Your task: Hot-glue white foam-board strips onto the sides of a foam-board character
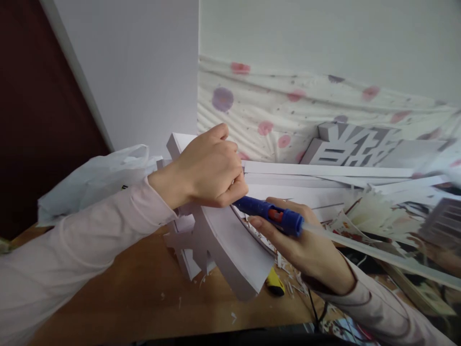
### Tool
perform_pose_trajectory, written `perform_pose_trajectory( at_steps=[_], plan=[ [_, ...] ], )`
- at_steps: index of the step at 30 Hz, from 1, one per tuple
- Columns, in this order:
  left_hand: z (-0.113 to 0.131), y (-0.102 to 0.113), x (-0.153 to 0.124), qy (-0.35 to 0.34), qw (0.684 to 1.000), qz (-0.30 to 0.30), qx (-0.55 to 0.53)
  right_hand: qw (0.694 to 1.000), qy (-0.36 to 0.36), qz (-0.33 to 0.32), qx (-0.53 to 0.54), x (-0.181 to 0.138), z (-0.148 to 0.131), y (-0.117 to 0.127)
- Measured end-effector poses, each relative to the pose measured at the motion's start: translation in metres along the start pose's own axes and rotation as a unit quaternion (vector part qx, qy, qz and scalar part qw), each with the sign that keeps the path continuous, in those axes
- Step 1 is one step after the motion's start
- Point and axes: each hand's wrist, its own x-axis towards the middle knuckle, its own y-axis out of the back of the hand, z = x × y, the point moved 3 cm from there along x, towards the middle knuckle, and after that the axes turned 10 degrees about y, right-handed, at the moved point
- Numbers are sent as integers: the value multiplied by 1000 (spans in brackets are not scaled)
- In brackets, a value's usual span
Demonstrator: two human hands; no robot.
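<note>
A white three-dimensional letter shape [237, 245], made of board or foam, stands tilted above the table at the centre. My left hand [216, 168] is closed over its upper part, and the fingertips are hidden. In my right hand [306, 245] is a blue hot glue gun [257, 207], its front end pointing left to the inner edge of the shape, just below my left hand. A long translucent glue stick [382, 252] runs out of its back toward the right. The nozzle tip is hidden behind my left hand.
White strips [324, 170] lie behind the shape. A yellow and black utility knife [275, 282] rests among scraps on the wooden table [144, 293]. A white plastic bag [93, 185] is on the left; finished-looking white letter pieces [355, 144] lean at the back right.
</note>
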Motion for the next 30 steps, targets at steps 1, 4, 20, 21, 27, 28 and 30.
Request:
perform_pose_trajectory(
  at_steps=[1,4,20,21,27,28,30],
  plan=[
    [0,-1,1,-6,999,-13,29,1000,-2,-7,8,0,1,1],
    [0,-3,4,-16,997,-29,74,999,-10,-29,33,-2,4,3],
    [2,-6,5,-27,995,20,92,998,-40,-22,39,1,2,5],
    [2,-6,5,-29,995,25,90,999,-31,-13,40,3,2,4],
    [1,-6,6,-19,994,19,105,998,-23,-7,59,3,1,2],
    [1,-6,7,-17,994,19,107,998,-31,-11,60,3,1,3],
    [3,-6,7,-18,994,19,108,997,-43,-16,62,2,-2,6]
  ],
)
